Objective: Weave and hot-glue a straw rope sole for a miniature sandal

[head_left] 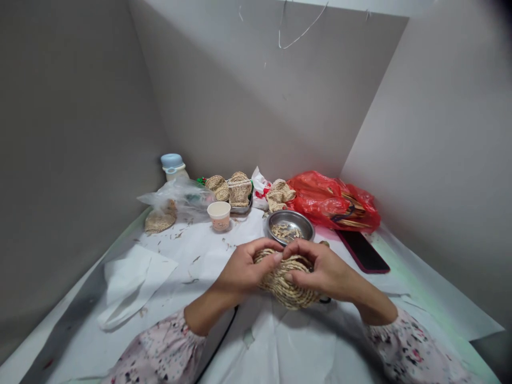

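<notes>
A small woven straw piece (285,285), coiled from twisted tan rope, is held up between both hands above the white paper-covered table (192,256). My left hand (244,269) grips its left side with fingers curled over the top edge. My right hand (324,269) grips the right side, thumb and fingers pressed on the rim. Both wrists show speckled pink sleeves. Just behind the hands stands a metal bowl (290,225) holding bits of straw.
A paper cup (219,215), several finished woven pieces (239,189), a clear plastic bag (176,200), a white bottle with a blue cap (173,165) and a red plastic bag (332,200) line the back. A dark phone (362,250) lies at right. Crumpled white paper (130,282) lies at left.
</notes>
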Available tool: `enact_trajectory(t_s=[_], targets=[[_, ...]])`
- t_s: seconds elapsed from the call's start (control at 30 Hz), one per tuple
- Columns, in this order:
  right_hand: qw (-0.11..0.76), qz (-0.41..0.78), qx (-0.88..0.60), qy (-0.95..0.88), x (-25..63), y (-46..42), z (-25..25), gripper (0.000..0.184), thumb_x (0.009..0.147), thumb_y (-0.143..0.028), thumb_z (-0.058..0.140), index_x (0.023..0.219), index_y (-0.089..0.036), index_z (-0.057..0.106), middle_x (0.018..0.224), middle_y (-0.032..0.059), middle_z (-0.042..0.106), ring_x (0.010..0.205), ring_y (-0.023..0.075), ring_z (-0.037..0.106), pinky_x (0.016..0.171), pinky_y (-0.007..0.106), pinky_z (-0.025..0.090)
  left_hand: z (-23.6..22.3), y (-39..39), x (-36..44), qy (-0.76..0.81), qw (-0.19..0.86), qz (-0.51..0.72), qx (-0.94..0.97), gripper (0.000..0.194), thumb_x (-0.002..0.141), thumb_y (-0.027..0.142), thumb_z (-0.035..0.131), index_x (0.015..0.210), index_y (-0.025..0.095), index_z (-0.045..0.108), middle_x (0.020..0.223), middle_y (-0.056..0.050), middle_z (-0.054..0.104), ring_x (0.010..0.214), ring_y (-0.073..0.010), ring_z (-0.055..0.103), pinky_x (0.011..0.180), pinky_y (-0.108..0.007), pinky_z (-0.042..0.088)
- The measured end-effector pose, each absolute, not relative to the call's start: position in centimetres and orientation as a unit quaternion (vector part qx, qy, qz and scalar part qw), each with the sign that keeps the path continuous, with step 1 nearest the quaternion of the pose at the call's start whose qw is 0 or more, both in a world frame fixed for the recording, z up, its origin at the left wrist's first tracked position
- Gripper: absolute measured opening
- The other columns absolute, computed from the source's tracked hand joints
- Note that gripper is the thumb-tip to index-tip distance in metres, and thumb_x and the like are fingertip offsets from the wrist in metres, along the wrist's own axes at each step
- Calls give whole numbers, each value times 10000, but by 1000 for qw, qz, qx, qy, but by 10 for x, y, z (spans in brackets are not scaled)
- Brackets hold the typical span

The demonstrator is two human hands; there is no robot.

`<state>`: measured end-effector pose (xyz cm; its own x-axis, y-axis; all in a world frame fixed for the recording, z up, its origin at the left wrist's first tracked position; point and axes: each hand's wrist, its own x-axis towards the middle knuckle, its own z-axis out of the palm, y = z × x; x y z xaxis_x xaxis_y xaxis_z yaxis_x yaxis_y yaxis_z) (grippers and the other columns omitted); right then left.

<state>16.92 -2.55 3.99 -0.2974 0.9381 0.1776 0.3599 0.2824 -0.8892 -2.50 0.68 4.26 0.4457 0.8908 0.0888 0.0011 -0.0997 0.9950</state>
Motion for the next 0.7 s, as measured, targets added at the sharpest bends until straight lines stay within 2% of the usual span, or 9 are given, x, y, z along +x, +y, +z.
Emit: enact_trajectory(t_s=[0.13, 0.3, 0.5, 0.6, 0.7], targets=[[358, 363, -460, -727, 174, -27, 42, 242, 704, -103, 637, 914, -224, 641, 751, -36, 616, 655, 133, 562, 584, 229, 463, 41, 5, -28, 324, 549, 351, 686, 199, 794, 327, 654, 944, 208, 712, 846, -28, 686, 742, -185, 573, 655, -248, 409], [347, 328, -468, -744, 179, -25, 44, 237, 726, -119, 648, 939, -221, 652, 789, -22, 649, 695, 147, 592, 623, 239, 487, 37, 5, -28, 339, 547, 354, 678, 165, 817, 334, 624, 916, 205, 653, 694, 18, 576, 633, -152, 487, 603, -237, 366], [375, 343, -452, -733, 186, -24, 46, 277, 835, -245, 650, 1112, -224, 640, 948, 32, 698, 822, 181, 642, 708, 287, 521, 33, 6, -26, 354, 541, 355, 676, 151, 831, 332, 608, 913, 205, 606, 709, 8, 575, 653, -162, 507, 612, -248, 379], [417, 332, -454, -714, 188, -21, 44, 202, 890, -291, 594, 1066, -213, 659, 918, 39, 708, 817, 182, 660, 701, 297, 532, 33, 5, -25, 351, 549, 358, 668, 173, 820, 331, 626, 935, 204, 600, 732, -6, 609, 666, -174, 536, 612, -254, 393], [447, 288, -474, -702, 187, -18, 44, 138, 881, -304, 609, 954, -210, 679, 874, 34, 715, 776, 180, 667, 697, 304, 536, 31, 4, -24, 348, 557, 363, 661, 190, 809, 327, 645, 947, 204, 604, 753, -10, 633, 673, -176, 556, 621, -257, 412]])
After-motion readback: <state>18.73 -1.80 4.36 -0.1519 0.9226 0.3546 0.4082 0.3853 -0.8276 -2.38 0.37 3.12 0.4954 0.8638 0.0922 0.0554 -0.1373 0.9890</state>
